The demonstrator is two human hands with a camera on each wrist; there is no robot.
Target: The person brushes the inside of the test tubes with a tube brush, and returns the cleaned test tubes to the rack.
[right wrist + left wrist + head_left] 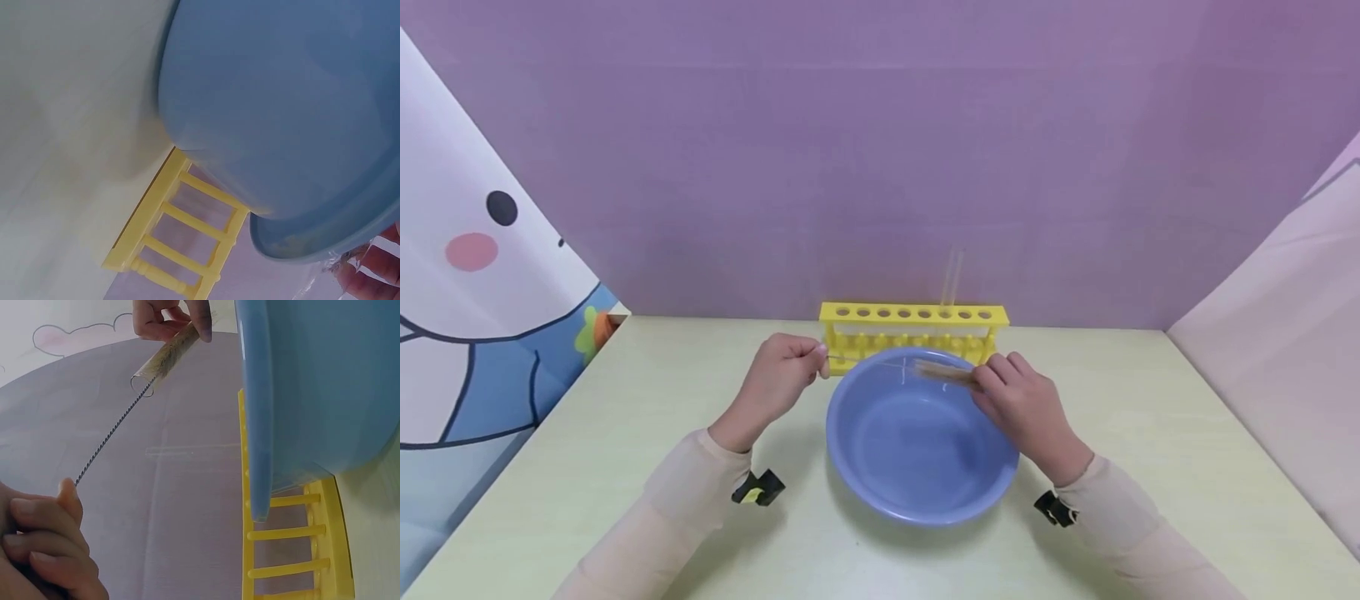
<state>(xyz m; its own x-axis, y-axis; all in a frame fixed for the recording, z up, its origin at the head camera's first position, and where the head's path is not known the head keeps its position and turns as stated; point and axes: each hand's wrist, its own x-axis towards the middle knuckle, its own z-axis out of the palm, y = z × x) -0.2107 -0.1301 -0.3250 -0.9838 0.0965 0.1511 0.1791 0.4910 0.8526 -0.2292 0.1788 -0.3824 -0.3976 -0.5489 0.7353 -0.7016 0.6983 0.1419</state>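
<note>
My left hand (777, 377) pinches the twisted wire handle of a test tube brush (114, 430) above the far left rim of a blue basin (922, 446). Around the far right rim, my right hand (1021, 408) grips a clear glass test tube (142, 376) by its other end. The brush's pale bristles (172, 355) sit inside this tube, and the wire runs out of its mouth toward my left hand. In the right wrist view only some fingertips (369, 275) and a bit of clear glass show beyond the basin's rim.
Behind the basin stands a yellow test tube rack (917, 313) with a row of holes. One clear test tube (952, 279) stands upright in it, right of the middle. A purple backdrop (880, 167) rises at the table's (700, 367) far edge.
</note>
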